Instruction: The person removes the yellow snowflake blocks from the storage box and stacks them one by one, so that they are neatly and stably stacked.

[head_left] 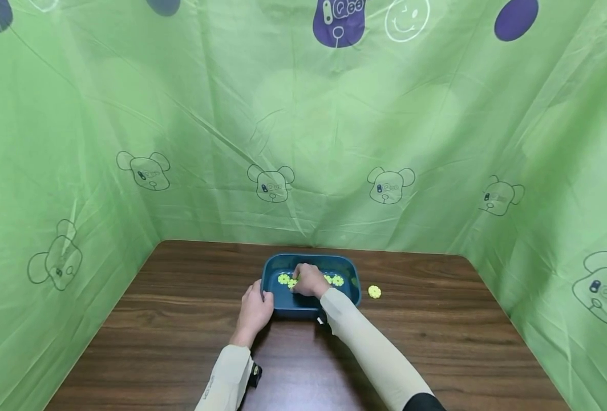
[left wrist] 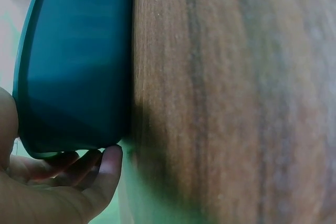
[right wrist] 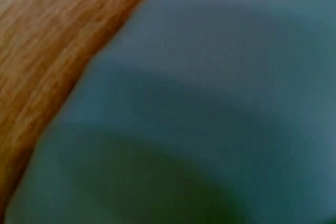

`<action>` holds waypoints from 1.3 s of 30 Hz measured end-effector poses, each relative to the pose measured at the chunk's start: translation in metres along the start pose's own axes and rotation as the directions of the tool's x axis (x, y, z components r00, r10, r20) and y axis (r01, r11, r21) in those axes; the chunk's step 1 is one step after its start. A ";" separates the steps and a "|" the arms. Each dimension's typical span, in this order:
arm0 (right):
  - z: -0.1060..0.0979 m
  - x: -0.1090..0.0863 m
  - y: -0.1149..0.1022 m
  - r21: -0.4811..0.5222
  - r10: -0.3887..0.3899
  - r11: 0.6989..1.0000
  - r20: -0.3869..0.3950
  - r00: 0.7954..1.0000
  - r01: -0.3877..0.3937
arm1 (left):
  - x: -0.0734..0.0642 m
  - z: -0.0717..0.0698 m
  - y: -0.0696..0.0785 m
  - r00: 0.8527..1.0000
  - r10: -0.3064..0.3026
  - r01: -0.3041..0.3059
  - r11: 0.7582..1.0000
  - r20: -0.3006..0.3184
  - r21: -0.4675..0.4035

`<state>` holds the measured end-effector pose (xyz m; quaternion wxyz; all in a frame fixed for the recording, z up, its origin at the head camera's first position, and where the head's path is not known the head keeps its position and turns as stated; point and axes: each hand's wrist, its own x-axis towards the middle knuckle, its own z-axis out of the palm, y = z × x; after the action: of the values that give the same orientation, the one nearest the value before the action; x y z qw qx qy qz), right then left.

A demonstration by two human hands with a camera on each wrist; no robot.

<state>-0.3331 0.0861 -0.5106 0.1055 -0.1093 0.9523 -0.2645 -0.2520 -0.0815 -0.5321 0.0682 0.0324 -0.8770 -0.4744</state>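
Observation:
A dark blue rectangular tray (head_left: 295, 313) stands on the table. My left hand (head_left: 255, 311) grips its near left corner, thumb over the rim; in the left wrist view, the left hand's fingers (left wrist: 107, 166) lie curled against the tray's outer end wall (left wrist: 79, 66). My right hand (head_left: 310, 280) reaches down inside the tray, fingers bent, with a bit of yellow showing between thumb and forefinger. Close by it on the tray floor lie small yellow flower-shaped pieces (head_left: 283, 278), others (head_left: 338, 280) to its right. The hand partly hides some. The right wrist view is a blurred close-up of the tray wall (right wrist: 210, 77).
One more yellow flower-shaped piece (head_left: 374, 291) lies on the brown wooden table (head_left: 437, 331), just right of the tray. Green curtains (head_left: 334, 131) printed with bear faces enclose the table's back and sides.

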 end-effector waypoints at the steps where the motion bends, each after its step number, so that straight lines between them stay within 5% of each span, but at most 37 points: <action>1: 0.000 -0.001 0.000 -0.009 -0.005 1.000 -0.008 1.000 0.005 | 0.000 0.000 0.000 1.000 0.003 -0.003 1.000 -0.004 -0.001; 13: 0.002 -0.004 0.001 -0.085 -0.020 0.996 -0.060 0.998 0.015 | 0.000 0.003 -0.001 1.000 -0.004 0.004 1.000 0.008 -0.003; 20: 0.000 -0.010 0.001 -0.119 -0.092 0.989 -0.061 0.994 0.085 | -0.001 0.003 -0.002 1.000 0.000 0.000 1.000 -0.007 0.009; 30: -0.012 -0.020 0.004 -0.004 -0.214 0.977 -0.026 0.976 0.214 | 0.000 0.002 0.000 1.000 0.023 -0.023 1.000 -0.019 0.013; 39: -0.052 -0.033 0.021 0.091 -0.279 0.952 -0.121 0.952 0.291 | -0.001 0.000 0.000 1.000 0.014 -0.014 1.000 0.006 0.015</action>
<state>-0.3183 0.1377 -0.4732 0.0207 -0.2257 0.9152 -0.3333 -0.2513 -0.0813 -0.5325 0.0688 0.0252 -0.8809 -0.4676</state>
